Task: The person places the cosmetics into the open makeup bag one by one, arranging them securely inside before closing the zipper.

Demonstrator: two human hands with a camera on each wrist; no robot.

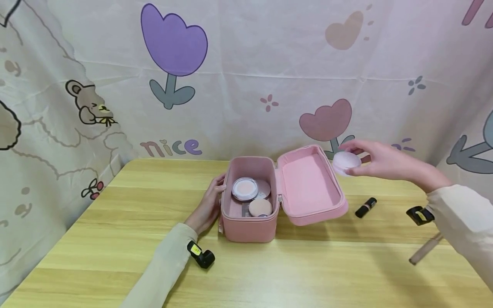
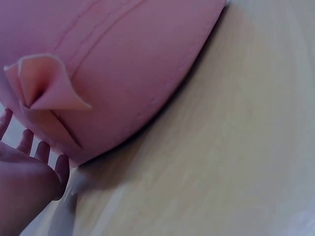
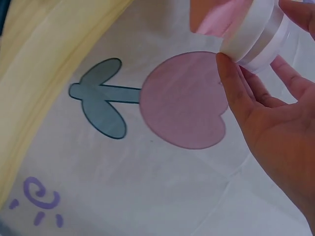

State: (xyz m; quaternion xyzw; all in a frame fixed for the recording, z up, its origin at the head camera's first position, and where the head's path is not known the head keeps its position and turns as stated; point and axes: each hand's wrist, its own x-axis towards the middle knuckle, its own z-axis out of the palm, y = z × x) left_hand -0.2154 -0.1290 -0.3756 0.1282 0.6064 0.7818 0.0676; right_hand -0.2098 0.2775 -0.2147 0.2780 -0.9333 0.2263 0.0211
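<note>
A pink cosmetic case (image 1: 249, 230) stands on the table with its lid (image 1: 308, 184) swung out to the right. Inside it lie a round white-rimmed compact (image 1: 245, 189), another round item partly under that, and a beige round puff (image 1: 259, 208). Against the case's left side rests my left hand (image 1: 209, 203), its fingers extended along the wall beside a folded pink tab (image 2: 47, 86). Above the lid's far right edge, my right hand (image 1: 379, 160) pinches a round pale-lilac cosmetic jar (image 1: 346, 162) between thumb and fingers. The right wrist view shows the jar's white lid (image 3: 248, 32).
To the right of the lid lies a black lipstick tube (image 1: 366, 207). A slim brownish tube (image 1: 425, 249) lies farther right, partly behind the right sleeve. A printed cloth (image 1: 246, 85) hangs behind the wooden table (image 1: 154, 205).
</note>
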